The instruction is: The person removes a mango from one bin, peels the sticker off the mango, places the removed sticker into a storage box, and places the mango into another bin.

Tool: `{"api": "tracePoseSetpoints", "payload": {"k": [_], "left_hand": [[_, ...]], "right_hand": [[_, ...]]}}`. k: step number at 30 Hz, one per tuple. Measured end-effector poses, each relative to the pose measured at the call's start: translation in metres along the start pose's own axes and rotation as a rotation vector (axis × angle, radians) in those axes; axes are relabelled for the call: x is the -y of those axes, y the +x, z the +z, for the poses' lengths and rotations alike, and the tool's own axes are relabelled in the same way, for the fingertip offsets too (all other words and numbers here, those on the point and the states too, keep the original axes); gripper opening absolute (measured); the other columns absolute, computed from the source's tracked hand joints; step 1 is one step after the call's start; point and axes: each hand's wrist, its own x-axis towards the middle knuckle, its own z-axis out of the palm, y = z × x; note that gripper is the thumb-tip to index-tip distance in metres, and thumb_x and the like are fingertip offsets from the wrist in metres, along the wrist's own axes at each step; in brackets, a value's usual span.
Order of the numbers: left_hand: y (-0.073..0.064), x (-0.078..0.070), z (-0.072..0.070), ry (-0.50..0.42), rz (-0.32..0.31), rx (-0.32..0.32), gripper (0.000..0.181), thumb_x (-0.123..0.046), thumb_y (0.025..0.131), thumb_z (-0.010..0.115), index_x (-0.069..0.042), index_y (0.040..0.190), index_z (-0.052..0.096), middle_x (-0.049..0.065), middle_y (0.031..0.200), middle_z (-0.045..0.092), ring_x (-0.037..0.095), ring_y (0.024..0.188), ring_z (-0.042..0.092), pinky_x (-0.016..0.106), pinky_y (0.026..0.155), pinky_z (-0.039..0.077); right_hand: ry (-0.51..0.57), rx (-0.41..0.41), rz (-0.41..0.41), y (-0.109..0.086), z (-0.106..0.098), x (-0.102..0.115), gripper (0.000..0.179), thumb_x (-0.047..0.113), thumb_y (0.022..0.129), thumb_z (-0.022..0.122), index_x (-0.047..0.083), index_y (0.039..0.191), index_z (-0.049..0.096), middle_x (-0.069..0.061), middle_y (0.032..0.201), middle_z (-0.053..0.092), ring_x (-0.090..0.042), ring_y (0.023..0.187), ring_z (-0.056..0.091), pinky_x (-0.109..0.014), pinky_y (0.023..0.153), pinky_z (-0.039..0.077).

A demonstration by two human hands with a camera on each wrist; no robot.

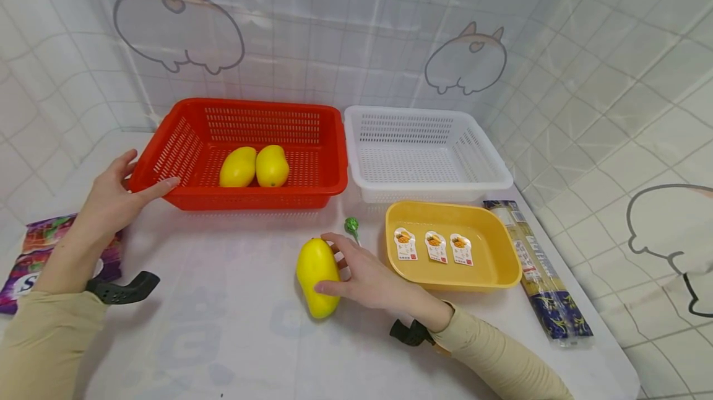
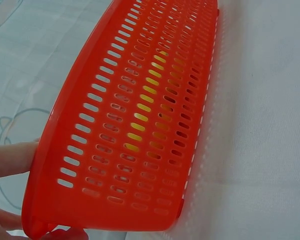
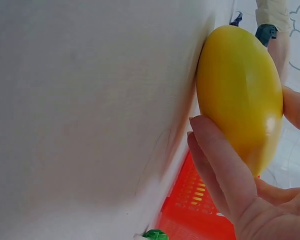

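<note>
A red plastic basket (image 1: 267, 197) stands at the back left with two yellow mangoes (image 1: 238, 168) inside. My left hand (image 1: 119, 192) holds its left end, thumb over the rim and fingers on the outer side. In the left wrist view, yellow shows through the slots of the basket (image 2: 140, 125). Another mango (image 1: 317, 276) lies on the table in front, and my right hand (image 1: 362, 273) grips it from the right. Thumb and fingers sit on opposite sides of that mango (image 3: 240, 95) in the right wrist view.
Right of the red basket stands a white basket (image 1: 434, 188). A yellow tray (image 1: 484, 264) before it bears three mango stickers (image 1: 436, 246). A green-headed lollipop (image 1: 351, 225) lies left of the tray, a long packet (image 1: 540, 270) to its right. A purple bag (image 1: 111, 257) lies behind my left forearm.
</note>
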Motion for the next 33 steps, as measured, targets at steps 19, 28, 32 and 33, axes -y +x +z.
{"api": "tracePoseSetpoints", "payload": {"k": [19, 28, 32, 33], "left_hand": [[-0.001, 0.001, -0.004, 0.033, -0.002, 0.056, 0.109, -0.059, 0.095, 0.055, -0.005, 0.154, -0.02, 0.033, 0.162, 0.001, 0.058, 0.142, 0.016, 0.077, 0.106, 0.025], [-0.001, 0.001, -0.004, 0.063, -0.002, 0.056, 0.106, -0.059, 0.096, 0.053, -0.003, 0.154, -0.016, 0.032, 0.162, -0.001, 0.058, 0.141, 0.016, 0.076, 0.105, 0.027], [0.0, 0.001, -0.005, 0.058, -0.007, 0.057, 0.109, -0.062, 0.094, 0.053, -0.005, 0.155, -0.016, 0.03, 0.163, -0.003, 0.058, 0.142, 0.015, 0.076, 0.104, 0.027], [0.001, 0.001, -0.005, 0.056, -0.008, 0.057, 0.109, -0.063, 0.094, 0.054, -0.005, 0.155, -0.016, 0.03, 0.163, -0.004, 0.058, 0.143, 0.014, 0.077, 0.104, 0.027]], "right_hand": [[0.099, -0.038, -0.04, -0.004, -0.009, 0.006, 0.073, 0.034, 0.085, 0.079, 0.034, 0.146, 0.039, 0.004, 0.131, 0.055, -0.012, 0.103, 0.06, -0.025, 0.077, 0.058], [0.15, -0.048, -0.041, -0.007, -0.014, 0.01, 0.075, 0.031, 0.085, 0.08, 0.03, 0.148, 0.039, 0.002, 0.132, 0.055, -0.014, 0.103, 0.061, -0.027, 0.078, 0.058], [0.185, -0.059, -0.069, -0.009, -0.017, 0.013, 0.073, 0.029, 0.085, 0.08, 0.032, 0.146, 0.041, 0.001, 0.131, 0.055, -0.015, 0.102, 0.062, -0.028, 0.078, 0.059], [0.188, -0.061, -0.077, -0.009, -0.018, 0.013, 0.073, 0.028, 0.085, 0.08, 0.033, 0.146, 0.041, 0.001, 0.13, 0.055, -0.016, 0.102, 0.062, -0.029, 0.077, 0.059]]}}
